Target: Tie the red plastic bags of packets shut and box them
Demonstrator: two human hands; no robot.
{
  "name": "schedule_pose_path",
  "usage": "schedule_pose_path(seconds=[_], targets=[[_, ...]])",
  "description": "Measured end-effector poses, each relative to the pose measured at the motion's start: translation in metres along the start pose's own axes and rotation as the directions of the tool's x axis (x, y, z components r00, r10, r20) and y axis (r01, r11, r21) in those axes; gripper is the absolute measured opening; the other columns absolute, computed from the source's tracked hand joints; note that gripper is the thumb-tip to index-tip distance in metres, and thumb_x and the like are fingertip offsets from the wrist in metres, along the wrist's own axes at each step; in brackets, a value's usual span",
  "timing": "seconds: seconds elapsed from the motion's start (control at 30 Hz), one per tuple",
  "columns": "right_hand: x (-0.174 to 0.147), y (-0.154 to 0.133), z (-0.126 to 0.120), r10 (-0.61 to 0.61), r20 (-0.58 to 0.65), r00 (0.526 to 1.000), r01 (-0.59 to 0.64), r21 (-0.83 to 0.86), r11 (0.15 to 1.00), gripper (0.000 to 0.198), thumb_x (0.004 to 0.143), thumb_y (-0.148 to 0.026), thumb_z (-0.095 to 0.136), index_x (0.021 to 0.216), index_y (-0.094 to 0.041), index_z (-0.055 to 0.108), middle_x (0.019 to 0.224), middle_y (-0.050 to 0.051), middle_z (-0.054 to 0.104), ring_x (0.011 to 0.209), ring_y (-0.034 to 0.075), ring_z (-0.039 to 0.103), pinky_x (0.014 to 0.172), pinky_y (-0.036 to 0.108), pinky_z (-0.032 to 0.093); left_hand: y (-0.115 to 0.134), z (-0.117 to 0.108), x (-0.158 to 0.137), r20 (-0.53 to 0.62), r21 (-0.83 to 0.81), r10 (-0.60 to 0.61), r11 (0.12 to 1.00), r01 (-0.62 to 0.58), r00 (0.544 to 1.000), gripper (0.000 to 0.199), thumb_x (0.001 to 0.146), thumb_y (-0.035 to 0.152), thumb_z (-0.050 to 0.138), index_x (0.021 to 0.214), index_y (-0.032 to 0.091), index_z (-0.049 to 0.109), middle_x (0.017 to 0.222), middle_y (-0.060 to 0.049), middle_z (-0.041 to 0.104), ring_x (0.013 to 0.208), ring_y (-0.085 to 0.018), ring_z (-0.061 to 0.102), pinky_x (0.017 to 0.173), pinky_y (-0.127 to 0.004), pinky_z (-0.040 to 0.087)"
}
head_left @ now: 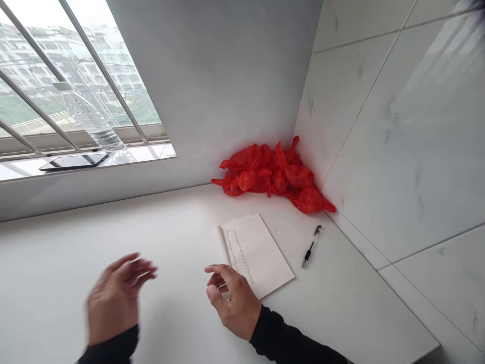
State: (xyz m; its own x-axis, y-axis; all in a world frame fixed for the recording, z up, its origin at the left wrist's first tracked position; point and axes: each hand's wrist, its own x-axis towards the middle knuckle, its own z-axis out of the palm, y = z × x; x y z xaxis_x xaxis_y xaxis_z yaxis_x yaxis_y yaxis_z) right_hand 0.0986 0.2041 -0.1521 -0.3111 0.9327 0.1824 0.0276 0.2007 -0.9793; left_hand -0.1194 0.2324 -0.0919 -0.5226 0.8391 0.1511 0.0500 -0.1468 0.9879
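White worktop (pixel 341 313): a smooth pale surface that runs into a corner of glossy marble-look wall tiles (pixel 409 151).
Window (pixel 56 76): barred, at upper left, with a clear plastic water bottle (pixel 91 119) and a flat dark tablet (pixel 74 161) on its sill.
Red bags: a heap of crumpled red plastic bags (pixel 276 177) pushed into the corner, well beyond the hands.
Paper: a white sheet printed with columns of small numbers (pixel 255 254) lies flat on the worktop, just ahead of the right hand and touching or nearly touching its fingertips.
Left hand (pixel 115 296): blurred, held above the worktop with fingers spread wide, holding nothing, apart from the paper.
Right hand (pixel 233 298): loosely curled, thumb and forefinger close together, nothing gripped that can be made out.
Pen: a slim black pen (pixel 307 254) lies to the right of the paper, its small black cap (pixel 317 230) just beyond its far end.
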Motion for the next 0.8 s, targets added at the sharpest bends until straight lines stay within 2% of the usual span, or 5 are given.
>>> schedule_pose_path(seconds=[0.2,0.33,0.57,0.67,0.8], targets=[[0.005,-0.005,-0.006,0.011,-0.064,0.998,-0.003,0.129,0.992,0.028,0.098,-0.033,0.053,0.122,-0.024,0.064,0.098,0.005,0.068,0.086,0.019,0.068,0.077,0.033,0.058,-0.039,0.079,-0.001,0.078,-0.144,0.015,0.99,-0.004,0.997,0.019,0.083,0.035,0.063,0.093,0.02,0.064,0.062,0.002,0.063,0.054,-0.016,0.058,0.048,-0.028,0.046],[0.036,-0.008,-0.037,0.144,-0.241,0.96,-0.05,0.359,0.932,0.038,0.091,-0.049,0.061,0.115,-0.021,0.063,0.094,0.007,0.065,0.081,0.021,0.067,0.069,0.036,0.06,-0.048,0.077,-0.015,0.075,-0.096,0.046,0.995,-0.039,0.996,0.016,0.086,0.034,0.063,0.093,0.02,0.066,0.055,0.004,0.056,0.046,-0.013,0.048,0.042,-0.025,0.037],[0.166,0.004,-0.113,0.169,-0.43,0.887,-0.075,0.227,0.971,0.039,0.091,-0.032,0.065,0.128,-0.023,0.06,0.13,0.008,0.061,0.122,0.023,0.057,0.099,0.042,0.05,-0.05,0.072,-0.014,0.172,-0.08,0.02,0.997,-0.006,0.985,0.018,0.089,0.037,0.058,0.092,0.021,0.065,0.054,0.004,0.052,0.044,-0.012,0.043,0.038,-0.024,0.031],[0.196,0.007,-0.122,0.161,-0.418,0.894,-0.078,0.208,0.975,0.031,0.094,-0.034,0.067,0.118,-0.015,0.064,0.128,0.01,0.062,0.115,0.026,0.061,0.097,0.048,0.051,-0.054,0.072,-0.015,0.22,-0.082,0.012,0.997,0.006,0.976,0.019,0.089,0.038,0.058,0.092,0.021,0.066,0.056,0.004,0.052,0.045,-0.012,0.043,0.041,-0.024,0.034],[0.186,-0.005,-0.109,0.062,-0.395,0.917,0.038,0.24,0.97,0.032,0.096,-0.036,0.061,0.12,-0.016,0.064,0.131,0.011,0.062,0.117,0.025,0.061,0.097,0.045,0.052,-0.062,0.073,-0.014,0.308,-0.114,-0.024,0.992,0.062,0.951,0.021,0.086,0.038,0.065,0.093,0.02,0.07,0.057,0.004,0.051,0.05,-0.011,0.045,0.049,-0.023,0.039]])
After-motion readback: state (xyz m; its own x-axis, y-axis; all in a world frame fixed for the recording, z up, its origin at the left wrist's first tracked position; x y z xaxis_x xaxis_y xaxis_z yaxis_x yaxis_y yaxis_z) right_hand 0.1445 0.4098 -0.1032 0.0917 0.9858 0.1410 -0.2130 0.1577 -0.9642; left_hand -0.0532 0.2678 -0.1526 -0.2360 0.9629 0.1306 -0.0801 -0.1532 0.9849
